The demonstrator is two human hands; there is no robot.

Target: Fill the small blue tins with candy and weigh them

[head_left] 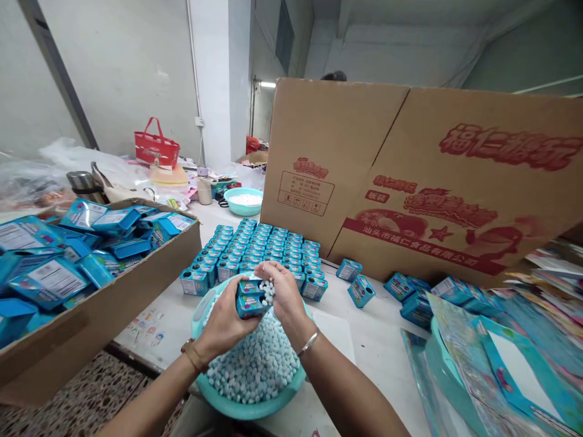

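My left hand point(226, 321) is closed around two small blue printed boxes point(249, 304), stacked one against the other, with dark round holes facing right. Fingers curled, my right hand point(283, 292) holds a cluster of pale candy pellets point(268, 291) against those holes. Both hands are above a turquoise basin point(248, 413) heaped with pale blue and white pellets point(255, 367). Behind the basin stand rows of similar blue boxes point(228, 268) with dark holes on top. My right palm is turned away, so part of the handful is hidden.
A carton point(150, 285) full of blue boxes stands at left. A large printed cardboard sheet point(346, 152) rises behind the rows. Several loose boxes point(361, 291) lie at right, near another turquoise container point(449, 364) under printed sheets. A smaller bowl point(245, 209) sits farther back.
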